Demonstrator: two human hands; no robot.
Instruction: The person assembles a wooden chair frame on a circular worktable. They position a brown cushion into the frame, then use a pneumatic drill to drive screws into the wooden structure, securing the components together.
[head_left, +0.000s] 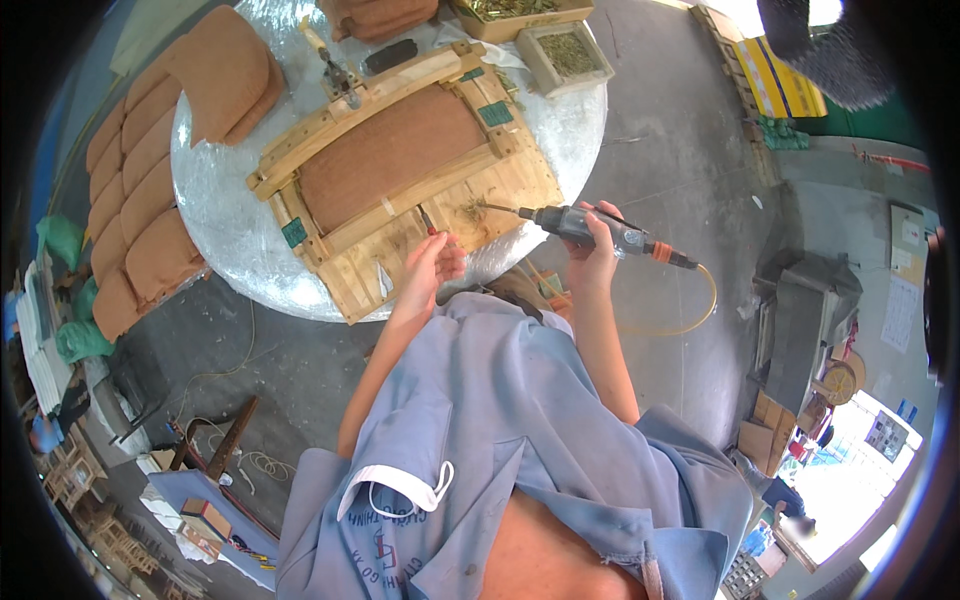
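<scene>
My right hand (597,245) is wrapped round a dark grey pneumatic drill (560,222). Its long thin bit points left over the near part of a wooden jig (345,275), and a yellow hose trails from its rear. Half curled, my left hand (434,264) has its fingertips at a small red-handled tool (427,220) by the jig's near bar; the exact grip is partly hidden. Framed by the jig's wooden bars lies a brown padded panel (390,155). A metal clamp (342,88) sits on the far bar. Fine debris (476,212) lies under the bit.
The jig rests on a round table (225,235) wrapped in shiny film. Brown cushions (150,215) are stacked at its left. Two boxes (566,58) (520,12) of small metal pieces stand at the far right edge. A dark cabinet (810,310) stands on the right.
</scene>
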